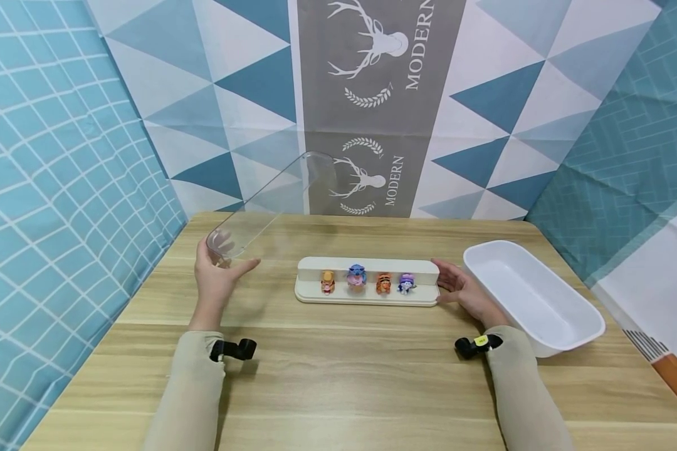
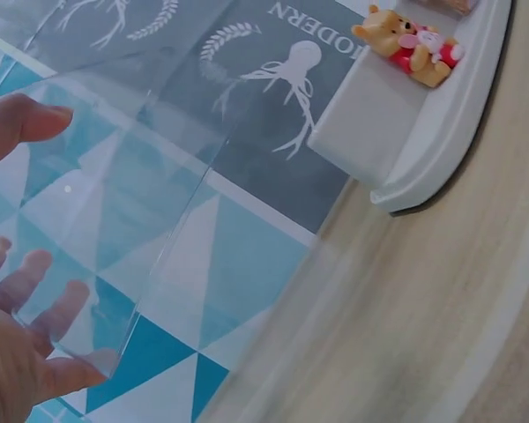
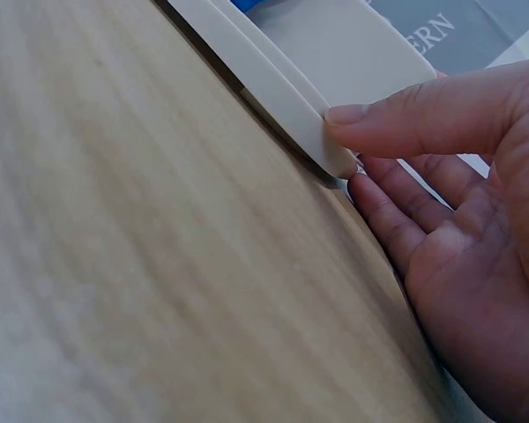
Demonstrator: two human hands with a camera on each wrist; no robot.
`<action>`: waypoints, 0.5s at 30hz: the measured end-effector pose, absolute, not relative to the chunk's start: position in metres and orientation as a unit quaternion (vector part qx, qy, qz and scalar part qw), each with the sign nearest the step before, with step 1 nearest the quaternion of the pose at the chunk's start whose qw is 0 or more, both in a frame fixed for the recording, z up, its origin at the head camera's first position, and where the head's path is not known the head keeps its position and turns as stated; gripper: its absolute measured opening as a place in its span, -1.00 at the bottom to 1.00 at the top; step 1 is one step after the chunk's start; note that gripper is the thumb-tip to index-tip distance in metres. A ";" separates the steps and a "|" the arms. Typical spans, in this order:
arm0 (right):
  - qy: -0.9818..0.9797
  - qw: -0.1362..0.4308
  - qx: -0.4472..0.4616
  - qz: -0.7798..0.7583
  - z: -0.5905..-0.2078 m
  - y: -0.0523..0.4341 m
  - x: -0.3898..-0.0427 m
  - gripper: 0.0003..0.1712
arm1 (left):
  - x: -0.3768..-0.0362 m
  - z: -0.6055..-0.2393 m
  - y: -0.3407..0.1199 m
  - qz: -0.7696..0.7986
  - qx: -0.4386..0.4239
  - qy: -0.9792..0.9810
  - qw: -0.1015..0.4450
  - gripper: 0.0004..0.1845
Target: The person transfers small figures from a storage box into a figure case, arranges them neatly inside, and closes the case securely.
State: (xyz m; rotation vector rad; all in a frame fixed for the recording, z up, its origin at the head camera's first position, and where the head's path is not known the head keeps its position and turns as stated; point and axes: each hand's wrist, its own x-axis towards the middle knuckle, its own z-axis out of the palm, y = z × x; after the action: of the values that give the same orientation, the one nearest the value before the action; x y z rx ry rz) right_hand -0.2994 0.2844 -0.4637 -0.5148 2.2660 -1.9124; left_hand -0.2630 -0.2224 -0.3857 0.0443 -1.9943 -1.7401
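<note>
My left hand (image 1: pixel 214 285) holds the left end of a clear plastic cover (image 1: pixel 273 197), raised and tilted above the back left of the table. In the left wrist view, some fingers (image 2: pixel 22 286) show through the clear wall. A cream display stand (image 1: pixel 311 290) lies at mid-table, bearing a row of several small figurines, among them a yellow bear (image 2: pixel 410 48) in red and a blue figure (image 1: pixel 356 274). At the stand's right end, my right hand (image 1: pixel 465 294) grips the edge, with its thumb (image 3: pixel 397 119) on the base rim and the other fingers around the end.
A white plastic basin (image 1: pixel 533 300) stands on the right, close beside my right forearm. The wooden table (image 1: pixel 338 376) ends at a patterned cloth backdrop (image 1: pixel 248 81) behind and a blue checked cloth (image 1: pixel 51 156) on the left.
</note>
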 end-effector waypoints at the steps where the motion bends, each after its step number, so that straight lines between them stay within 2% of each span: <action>1: 0.751 0.066 -0.169 -0.634 -0.464 0.284 -0.299 0.06 | -0.263 -0.385 -0.223 -0.639 0.012 -0.730 0.242 -0.01; 15: 0.753 0.066 -0.166 -0.633 -0.463 0.284 -0.300 0.07 | -0.268 -0.377 -0.223 -0.664 -0.039 -0.720 0.198 -0.06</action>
State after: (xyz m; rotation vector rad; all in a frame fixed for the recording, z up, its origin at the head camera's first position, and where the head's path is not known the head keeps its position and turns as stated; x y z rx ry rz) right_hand -0.3001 0.2838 -0.4634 -0.5022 2.2720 -1.9087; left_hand -0.2682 -0.2234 -0.3770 -0.1081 -2.0149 -1.8573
